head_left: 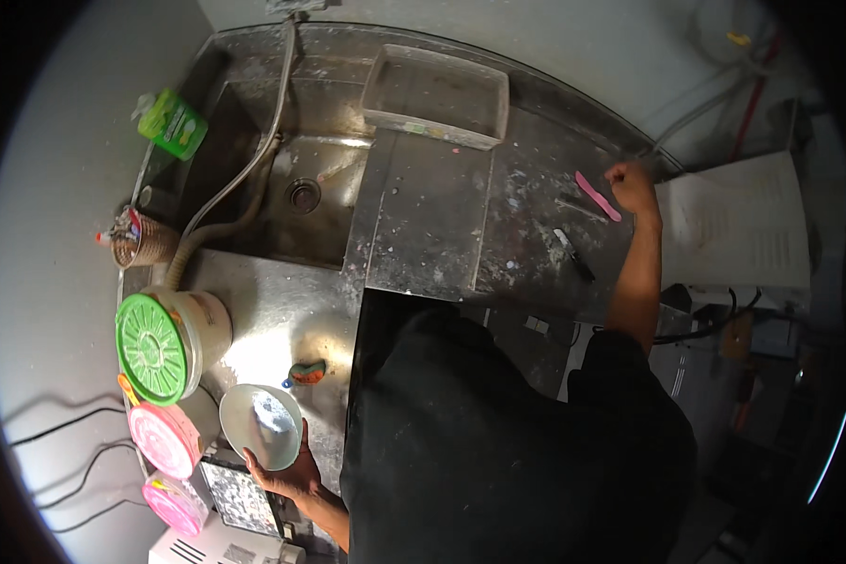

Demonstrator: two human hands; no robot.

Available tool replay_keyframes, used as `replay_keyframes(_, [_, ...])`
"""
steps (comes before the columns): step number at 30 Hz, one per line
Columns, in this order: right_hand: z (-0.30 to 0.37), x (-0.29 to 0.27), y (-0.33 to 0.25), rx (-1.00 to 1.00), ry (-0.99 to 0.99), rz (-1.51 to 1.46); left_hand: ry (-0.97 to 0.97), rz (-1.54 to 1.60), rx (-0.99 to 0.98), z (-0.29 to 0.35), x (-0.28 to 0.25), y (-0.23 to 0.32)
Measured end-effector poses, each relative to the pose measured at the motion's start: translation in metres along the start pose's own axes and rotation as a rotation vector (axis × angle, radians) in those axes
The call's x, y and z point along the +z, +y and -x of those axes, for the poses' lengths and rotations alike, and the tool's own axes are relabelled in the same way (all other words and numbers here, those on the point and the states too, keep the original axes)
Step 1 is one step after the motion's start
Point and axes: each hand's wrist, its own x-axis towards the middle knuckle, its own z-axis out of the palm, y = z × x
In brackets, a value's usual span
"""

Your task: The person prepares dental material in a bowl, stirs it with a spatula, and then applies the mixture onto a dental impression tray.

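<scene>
- In the head view, the left hand was clamped on a pale, translucent bowl, its thumb along the near side and other fingers at the right; the bowl hid parts of those fingers, and glare blurred its inside.
- A small orange-and-green sponge lay just beyond the left fingers, with its outline hard to read in shadow.
- Left of the left thumb stood a pink-lidded tub; a green-lidded bucket sat farther off, beyond it.
- The right hand had its fingers curled together; whether they held anything could not be told.
- Just left of the right fingers lay a pink tool; contact could not be made out.
- Nearer the body than those fingers lay a thin grey tool and a black-handled tool.
- Between both hands, a black shirt hid much of the lower view.
</scene>
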Motion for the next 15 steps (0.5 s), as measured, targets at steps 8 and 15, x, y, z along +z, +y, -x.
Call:
replay_keyframes(8, [-0.007, 0.073, 0.106, 0.051, 0.045, 0.382, -0.156, -0.050, -0.108, -0.018, 0.033, 0.007])
replay_keyframes(15, [-0.040, 0.075, 0.037, -0.140, 0.192, -0.132, -0.335, -0.032, -0.150, -0.030, 0.052, 0.004])
